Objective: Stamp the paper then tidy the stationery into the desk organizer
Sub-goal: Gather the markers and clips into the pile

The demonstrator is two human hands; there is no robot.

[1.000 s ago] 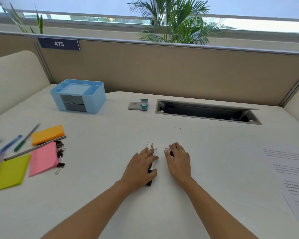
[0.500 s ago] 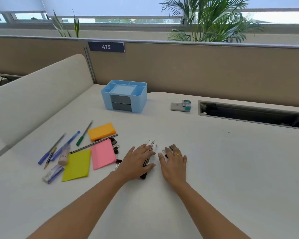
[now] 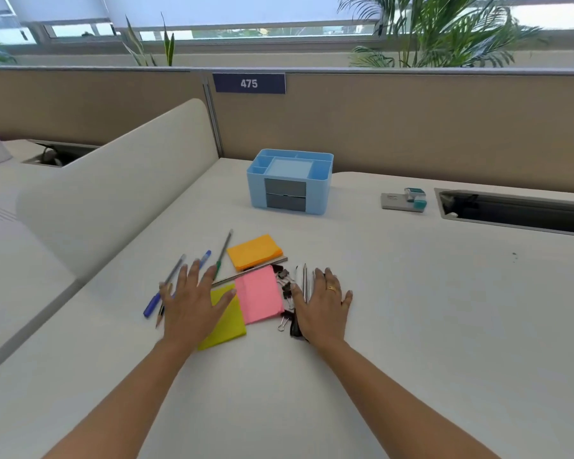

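Note:
A light blue desk organizer [image 3: 323, 190] with two grey drawers stands at the back of the desk. A grey and teal stamp [image 3: 404, 201] lies to its right. My left hand [image 3: 193, 301], fingers spread, hovers over the blue pens [image 3: 153, 303] and the yellow sticky pad [image 3: 227, 326]. My right hand [image 3: 323, 303] lies flat, palm down, on a bundle of pens [image 3: 303, 283], pressed against the black binder clips [image 3: 285, 286]. A pink sticky pad [image 3: 259, 294], an orange sticky pad [image 3: 254, 251], a green pen [image 3: 224, 250] and a ruler [image 3: 269, 265] lie between and beyond my hands.
A cream divider [image 3: 120, 190] runs along the desk's left side. A tan partition with a "475" plate [image 3: 248, 83] closes the back. An open cable slot [image 3: 517, 212] sits in the desk at the right. Bare desk surface lies near me.
My left hand has left the pen bundle and moved left over the blue pens and yellow pad. My right hand has slid the bundle left against the clips. The view has turned left.

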